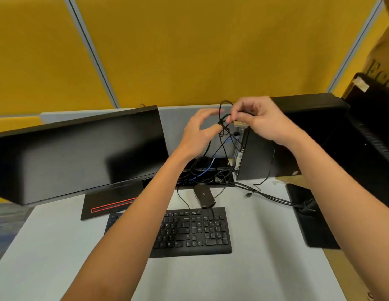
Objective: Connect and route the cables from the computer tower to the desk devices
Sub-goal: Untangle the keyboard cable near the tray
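A thin black cable [224, 118], bunched in loose loops, hangs in the air just in front of the computer tower [274, 153], above the tangle of leads at the tower's rear foot. The right hand [257, 120] pinches the loops between curled fingers [233, 115]. The left hand [199, 132] touches the bundle from the other side, thumb against the strands and fingers spread apart.
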